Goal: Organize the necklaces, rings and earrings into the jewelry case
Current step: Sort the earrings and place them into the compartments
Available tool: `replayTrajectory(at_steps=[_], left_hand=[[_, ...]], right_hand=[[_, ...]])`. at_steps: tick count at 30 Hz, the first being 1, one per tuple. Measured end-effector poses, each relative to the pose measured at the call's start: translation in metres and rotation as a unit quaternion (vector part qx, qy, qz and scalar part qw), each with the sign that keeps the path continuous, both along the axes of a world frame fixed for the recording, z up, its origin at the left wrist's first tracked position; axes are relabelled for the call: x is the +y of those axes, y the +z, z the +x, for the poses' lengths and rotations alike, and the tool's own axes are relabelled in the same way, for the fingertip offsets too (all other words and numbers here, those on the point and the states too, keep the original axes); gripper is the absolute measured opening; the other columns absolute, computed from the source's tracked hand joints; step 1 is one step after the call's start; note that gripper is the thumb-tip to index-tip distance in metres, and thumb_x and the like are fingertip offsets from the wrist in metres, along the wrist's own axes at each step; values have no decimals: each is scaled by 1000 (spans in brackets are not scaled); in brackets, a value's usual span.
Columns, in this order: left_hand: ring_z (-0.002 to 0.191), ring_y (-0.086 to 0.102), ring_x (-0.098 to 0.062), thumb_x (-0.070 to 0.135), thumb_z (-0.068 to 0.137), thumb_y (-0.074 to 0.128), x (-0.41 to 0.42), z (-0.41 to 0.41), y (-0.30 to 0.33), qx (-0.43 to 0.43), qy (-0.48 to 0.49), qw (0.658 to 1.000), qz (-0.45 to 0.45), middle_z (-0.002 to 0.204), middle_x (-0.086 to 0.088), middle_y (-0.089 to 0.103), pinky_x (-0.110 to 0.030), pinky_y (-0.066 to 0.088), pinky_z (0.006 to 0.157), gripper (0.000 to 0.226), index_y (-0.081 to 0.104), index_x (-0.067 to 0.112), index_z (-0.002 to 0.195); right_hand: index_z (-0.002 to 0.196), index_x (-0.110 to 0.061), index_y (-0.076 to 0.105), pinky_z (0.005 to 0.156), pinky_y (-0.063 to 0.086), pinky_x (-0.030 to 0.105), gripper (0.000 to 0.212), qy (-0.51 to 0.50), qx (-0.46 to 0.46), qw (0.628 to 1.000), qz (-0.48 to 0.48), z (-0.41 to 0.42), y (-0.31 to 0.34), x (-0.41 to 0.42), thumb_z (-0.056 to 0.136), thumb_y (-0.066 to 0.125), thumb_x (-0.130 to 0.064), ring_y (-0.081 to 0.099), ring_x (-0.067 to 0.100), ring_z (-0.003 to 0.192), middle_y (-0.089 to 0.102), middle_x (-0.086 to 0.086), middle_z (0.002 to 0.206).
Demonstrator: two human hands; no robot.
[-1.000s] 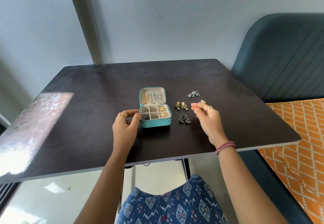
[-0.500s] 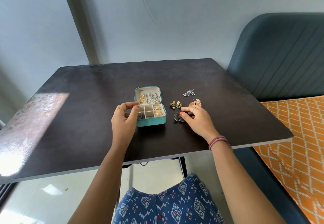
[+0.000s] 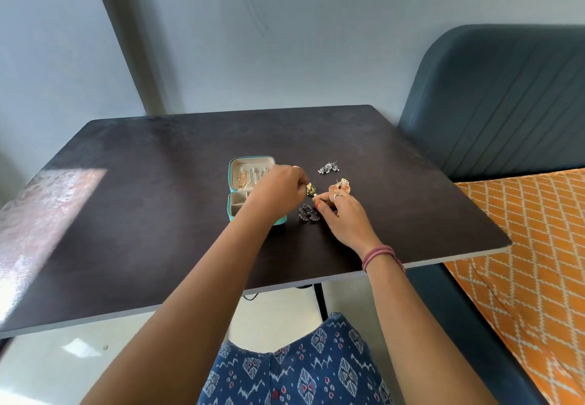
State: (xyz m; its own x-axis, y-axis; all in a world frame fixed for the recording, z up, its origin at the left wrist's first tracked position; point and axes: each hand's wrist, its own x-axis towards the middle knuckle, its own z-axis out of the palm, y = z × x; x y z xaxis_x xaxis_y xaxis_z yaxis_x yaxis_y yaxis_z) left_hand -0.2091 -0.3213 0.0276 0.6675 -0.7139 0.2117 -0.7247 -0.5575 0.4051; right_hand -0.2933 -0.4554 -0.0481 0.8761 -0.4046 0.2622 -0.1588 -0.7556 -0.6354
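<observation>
My left hand [image 3: 278, 187] is reaching across the front of the jewelry case [image 3: 253, 191], fingers curled and pinching the green and gold earrings [image 3: 311, 190] just to the right of it. My right hand [image 3: 343, 214] is right there too, fingertips bent down onto the worktop [image 3: 142, 208] and touching the same little pair from the other side, though I honestly can't tell if it's got hold of anything. Tucked just under my right fingers are the dark earrings [image 3: 308, 213], and the rose gold earrings [image 3: 340, 186] sit right behind my ring finger. The silver earrings [image 3: 329, 168] are a bit further back, apart from the rest. The case is lying open, lid back with chains in it, and my left wrist covers most of the tray half. Everything's bunched around the middle, so there's loads of bare dark surface to the left, behind, and out to the right edge. Past that edge there's a blue padded seat back [image 3: 506, 103] and an orange patterned cushion [image 3: 538, 262].
</observation>
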Motion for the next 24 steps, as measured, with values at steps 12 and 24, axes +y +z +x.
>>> replayTrajectory(at_steps=[12,24], left_hand=[[112,55,-28,20,97,45,-27,-1,-9,-113,41,954,273,111,-5,64,-49,21,105,19,62,17,104],[109,56,-27,13,92,55,-31,5,-10,-13,31,969,246,109,-3,65,-60,19,104,20,67,17,108]], right_hand=[[112,-17,72,85,48,26,29,5,0,1000,4,-3,2,4,87,68,-32,54,13,100,58,-1,107],[112,-20,66,86,50,29,29,2,12,999,35,-4,4,6,84,70,-31,57,8,98,63,-5,110]])
